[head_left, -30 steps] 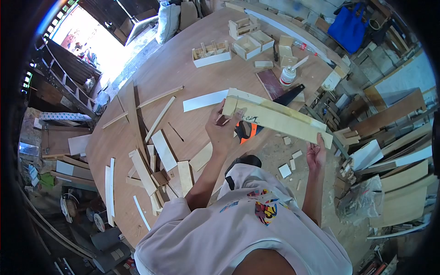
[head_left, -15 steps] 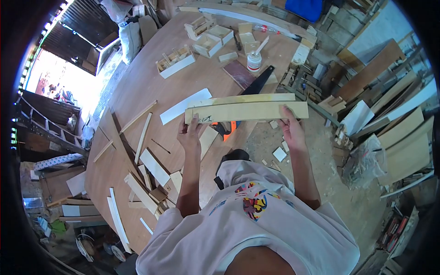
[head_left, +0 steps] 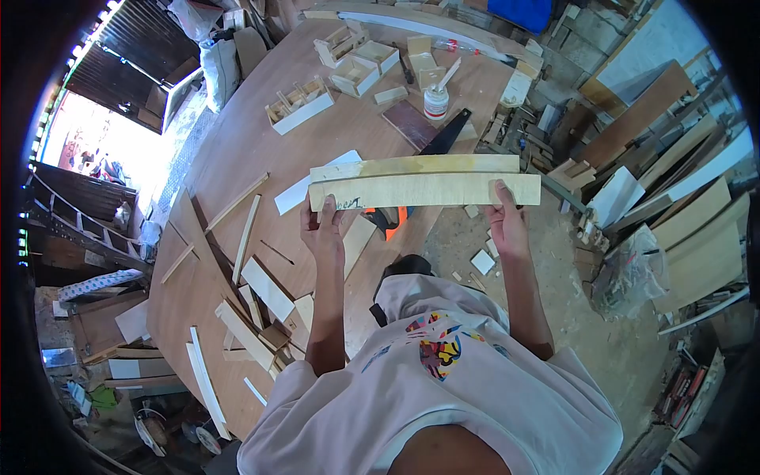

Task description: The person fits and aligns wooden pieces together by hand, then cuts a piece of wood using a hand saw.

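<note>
Thumbs pressing its face, a person's left hand (head_left: pixel 323 235) and right hand (head_left: pixel 508 229) are gripping a lettered wooden board (head_left: pixel 427 191) near opposite ends, probably balancing its length. A wooden strip (head_left: pixel 427 165) is running along its far edge; a handsaw (head_left: pixel 447 134) is lying beneath.

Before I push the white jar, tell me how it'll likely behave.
The white jar would probably slide upright if pushed low, since it stands on its base. A knock on the pale stick leaning from its top might tip it. Toppled, it could roll, its wall being round.
</note>
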`<state>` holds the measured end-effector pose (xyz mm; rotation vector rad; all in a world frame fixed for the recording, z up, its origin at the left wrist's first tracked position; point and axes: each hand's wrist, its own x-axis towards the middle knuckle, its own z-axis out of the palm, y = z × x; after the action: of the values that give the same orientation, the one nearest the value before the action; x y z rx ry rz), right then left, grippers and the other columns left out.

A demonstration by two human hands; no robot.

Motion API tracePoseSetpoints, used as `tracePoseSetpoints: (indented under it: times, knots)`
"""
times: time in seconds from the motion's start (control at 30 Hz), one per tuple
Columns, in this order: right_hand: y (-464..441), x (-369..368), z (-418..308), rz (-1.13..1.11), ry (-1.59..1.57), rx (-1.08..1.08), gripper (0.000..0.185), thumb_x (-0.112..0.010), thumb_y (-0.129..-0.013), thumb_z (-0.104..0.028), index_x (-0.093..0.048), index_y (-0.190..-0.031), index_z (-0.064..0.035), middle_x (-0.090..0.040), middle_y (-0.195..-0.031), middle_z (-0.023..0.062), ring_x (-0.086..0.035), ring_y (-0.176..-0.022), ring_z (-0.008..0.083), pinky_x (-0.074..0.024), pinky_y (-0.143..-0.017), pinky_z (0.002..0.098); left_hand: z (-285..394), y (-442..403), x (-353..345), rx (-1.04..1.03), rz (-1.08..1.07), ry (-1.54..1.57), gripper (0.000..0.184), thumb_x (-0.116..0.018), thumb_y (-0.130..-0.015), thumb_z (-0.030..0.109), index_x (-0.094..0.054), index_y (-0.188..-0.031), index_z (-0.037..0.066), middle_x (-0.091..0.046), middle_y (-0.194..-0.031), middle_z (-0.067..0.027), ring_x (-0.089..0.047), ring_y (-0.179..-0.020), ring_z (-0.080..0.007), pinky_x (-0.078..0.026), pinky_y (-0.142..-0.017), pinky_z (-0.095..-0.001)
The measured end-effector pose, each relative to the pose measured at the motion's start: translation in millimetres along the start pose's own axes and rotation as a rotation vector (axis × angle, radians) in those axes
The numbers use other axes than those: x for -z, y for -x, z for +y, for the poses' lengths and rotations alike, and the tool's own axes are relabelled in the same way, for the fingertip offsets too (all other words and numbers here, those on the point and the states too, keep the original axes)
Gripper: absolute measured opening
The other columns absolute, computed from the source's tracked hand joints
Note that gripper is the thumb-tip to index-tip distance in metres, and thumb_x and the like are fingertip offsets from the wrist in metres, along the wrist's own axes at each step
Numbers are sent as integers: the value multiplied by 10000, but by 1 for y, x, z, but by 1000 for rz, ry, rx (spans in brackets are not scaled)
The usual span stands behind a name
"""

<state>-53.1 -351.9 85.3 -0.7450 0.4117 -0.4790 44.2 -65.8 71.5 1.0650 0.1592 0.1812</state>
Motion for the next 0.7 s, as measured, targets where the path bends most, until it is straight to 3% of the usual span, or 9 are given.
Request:
tracePoseSetpoints:
  times: [0.1, 0.17, 0.37, 0.47, 0.53, 0.7]
  knots:
    - [4, -1, -1, 21, -7, 50, 412, -679, -822, -55, -487, -1187, -68, -601, -1115, 94, -613, -1008, 206, -538, -833, 366, 2, 1, 0, -4, -5, 18, 476, -652, -836, 26, -464, -1272, -13, -551, -1163, -127, -593, -1025, -220, -563, -842, -362]
    - [7, -2, -2, 1, 38, 82, 363, -627, -867, -75, -490, -1200, -32, -583, -1152, 108, -577, -1081, 219, -505, -907, 394, 1, 1, 0, -1, 0, 10, 483, -653, -837, 29, -458, -1277, -12, -546, -1169, -125, -590, -1031, -219, -559, -851, -365]
    - [0, 21, 17, -5, -21, 75, 362, -633, -861, -77, -494, -1195, -49, -578, -1157, 103, -582, -1065, 212, -522, -877, 379, -9, 2, 2, 23, -44, 71, 445, -644, -847, 38, -467, -1251, -19, -538, -1186, -117, -582, -1045, -221, -533, -892, -375]
    - [-6, 40, 33, 108, -10, -78, 376, -666, -827, -45, -502, -1165, -68, -606, -1090, 74, -623, -965, 183, -552, -814, 336, -36, -2, 17, 132, -41, 86, 392, -649, -842, 37, -498, -1200, -14, -560, -1162, -116, -589, -1037, -228, -528, -896, -379]
    - [-6, 56, 47, 93, -6, -93, 347, -667, -830, -64, -518, -1143, -67, -610, -1080, 69, -626, -958, 180, -558, -805, 334, -63, -5, 39, 336, -31, 73, 314, -625, -862, 50, -513, -1142, -41, -596, -1098, -115, -588, -1048, -224, -513, -922, -371]
    - [12, 120, 90, 212, 9, -214, 281, -668, -838, -107, -555, -1090, -55, -628, -1027, 62, -635, -936, 177, -574, -795, 340, -99, 11, 58, 534, -17, -77, 302, -641, -843, 49, -530, -1113, -29, -611, -1063, -104, -614, -975, -221, -502, -911, -389]
